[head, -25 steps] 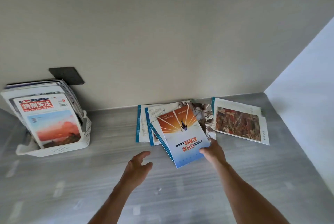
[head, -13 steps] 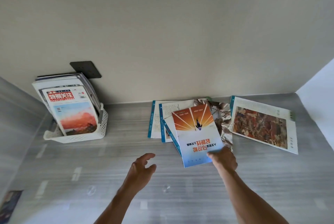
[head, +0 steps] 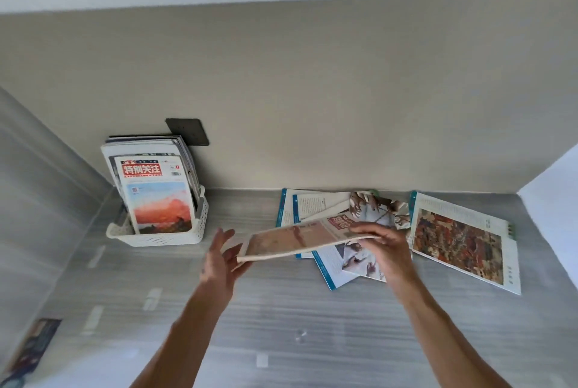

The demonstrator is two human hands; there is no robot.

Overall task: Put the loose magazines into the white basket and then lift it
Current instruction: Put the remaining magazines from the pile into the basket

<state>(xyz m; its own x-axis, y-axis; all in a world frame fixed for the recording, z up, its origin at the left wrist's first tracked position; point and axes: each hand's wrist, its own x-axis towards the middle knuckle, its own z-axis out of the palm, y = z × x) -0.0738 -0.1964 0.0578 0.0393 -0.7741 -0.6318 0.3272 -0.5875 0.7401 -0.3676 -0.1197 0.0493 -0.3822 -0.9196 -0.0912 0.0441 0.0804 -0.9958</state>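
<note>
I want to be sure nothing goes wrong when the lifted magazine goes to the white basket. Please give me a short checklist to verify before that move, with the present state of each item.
1. Right hand grips the lifted magazine at its right end: ok.
2. Left hand supports the left end: its fingers touch the edge, but a firm hold: cannot tell.
3. Magazine is clear of the loose pile under it: ok.
4. White basket stands upright on the table: ok.
5. Room left in the basket beside the standing magazines: cannot tell.
6. Path between magazine and basket is free: ok.
</note>
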